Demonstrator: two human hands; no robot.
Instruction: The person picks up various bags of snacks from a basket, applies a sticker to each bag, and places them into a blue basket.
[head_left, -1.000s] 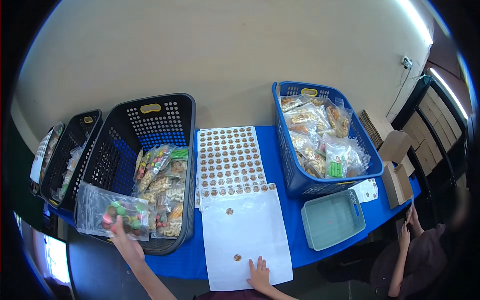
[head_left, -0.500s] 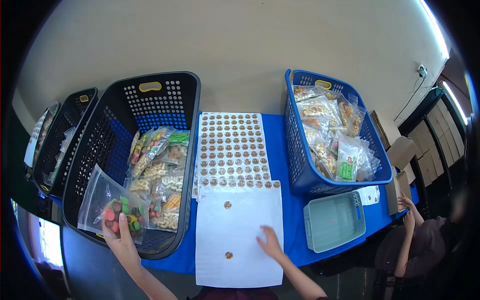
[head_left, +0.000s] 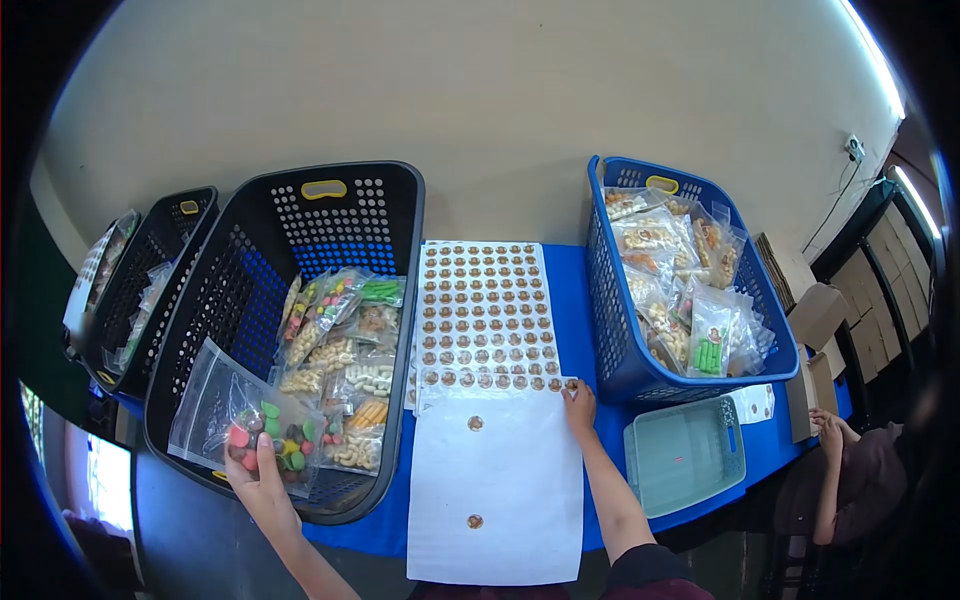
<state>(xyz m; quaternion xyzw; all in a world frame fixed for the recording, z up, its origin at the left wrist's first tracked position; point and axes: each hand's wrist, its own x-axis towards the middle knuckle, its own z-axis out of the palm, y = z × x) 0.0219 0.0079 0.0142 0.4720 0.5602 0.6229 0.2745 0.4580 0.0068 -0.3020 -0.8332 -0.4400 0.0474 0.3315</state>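
Note:
My left hand (head_left: 262,490) grips a clear zip bag (head_left: 240,415) of round pink, green, yellow and brown sweets, held over the front of the black basket (head_left: 400,440). My right hand (head_left: 580,408) pinches a round sticker at the right end of the lowest row on the sticker sheet (head_left: 490,315). Below that row, the white backing sheet (head_left: 495,500) is mostly bare, with two separate round stickers on it. Other filled bags (head_left: 350,380) lie inside the black basket.
On the right, a blue basket (head_left: 640,340) holds several snack bags, some with stickers. In front of it stands a grey-green tray (head_left: 685,460). A second black basket (head_left: 150,290) is at far left. Another person's hands (head_left: 832,425) are beside cardboard boxes (head_left: 820,320).
My right hand has moved up from above the white backing sheet to the lowest sticker row. My left hand still holds the bag. The whole view has shifted slightly.

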